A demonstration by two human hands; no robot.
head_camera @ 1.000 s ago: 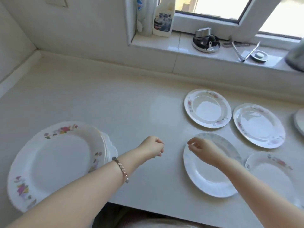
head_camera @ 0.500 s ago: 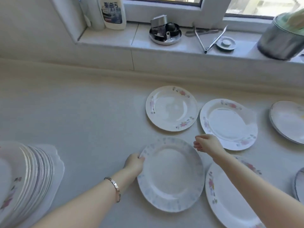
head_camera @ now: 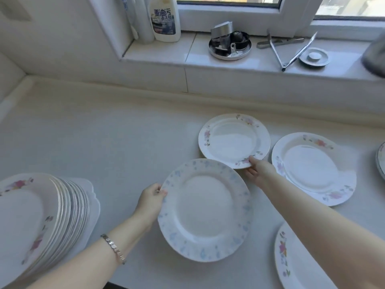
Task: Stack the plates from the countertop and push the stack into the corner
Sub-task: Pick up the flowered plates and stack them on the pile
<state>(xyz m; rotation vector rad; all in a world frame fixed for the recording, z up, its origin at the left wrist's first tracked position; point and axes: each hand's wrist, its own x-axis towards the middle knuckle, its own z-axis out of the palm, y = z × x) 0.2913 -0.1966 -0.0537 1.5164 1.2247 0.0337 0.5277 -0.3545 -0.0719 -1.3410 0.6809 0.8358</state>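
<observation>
Plates lie spread over the pale countertop (head_camera: 114, 142), and the person has a hand on two of them. The left hand (head_camera: 151, 202), with a metal-link bracelet (head_camera: 113, 248) on its wrist, pinches the left rim of the blue-speckled plate (head_camera: 205, 209), thumb on top and fingers curled beneath. Whether this plate is clear of the counter cannot be told. The right hand (head_camera: 259, 171) reaches past that plate's far side and grips the near rim of the pink-flowered plate (head_camera: 233, 139), thumb on the upper face and fingers tucked under the edge. The two held plates sit just beside each other, their rims nearly meeting. To the right lies a larger floral plate (head_camera: 312, 167), flat on the counter and partly crossed by the right forearm. A fourth plate (head_camera: 295, 261) with bright flowers shows at the bottom right, and the edge of another plate (head_camera: 381, 161) peeks in at the far right. The stack of plates (head_camera: 31, 222) stands at the near left, resting on a scalloped white platter (head_camera: 91, 205), well apart from the corner of the wall. On the windowsill (head_camera: 166, 53) stand a white detergent bottle (head_camera: 165, 19), a round metal dish (head_camera: 230, 45) holding small parts, metal tongs (head_camera: 291, 53) and a small round metal lid (head_camera: 314, 57).
</observation>
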